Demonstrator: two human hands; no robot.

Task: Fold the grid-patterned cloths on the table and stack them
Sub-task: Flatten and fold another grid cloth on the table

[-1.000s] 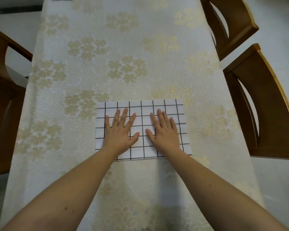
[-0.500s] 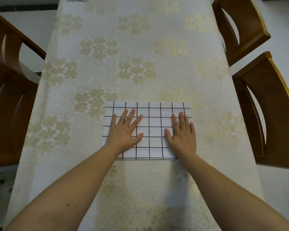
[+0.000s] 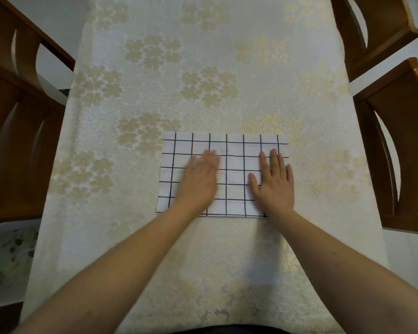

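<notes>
One white cloth with a black grid [image 3: 234, 150] lies flat as a folded rectangle near the middle of the table. My left hand [image 3: 199, 180] lies on its left half, blurred by motion, fingers together. On the cloth's right end rests my right hand [image 3: 274, 183], palm down, with the fingers slightly apart. Neither hand grips anything. No other grid cloth is in view.
The table carries a cream tablecloth with gold flowers [image 3: 203, 80]. Wooden chairs stand at the left [image 3: 19, 121] and at the right [image 3: 396, 141], with another at the far right [image 3: 372, 27]. A white bin [image 3: 7, 261] sits on the floor at lower left.
My right hand has slid from the cloth's middle to its right end. My left hand has drawn its fingers together and is moving. The camera has shifted, and the cloth lies further right in view.
</notes>
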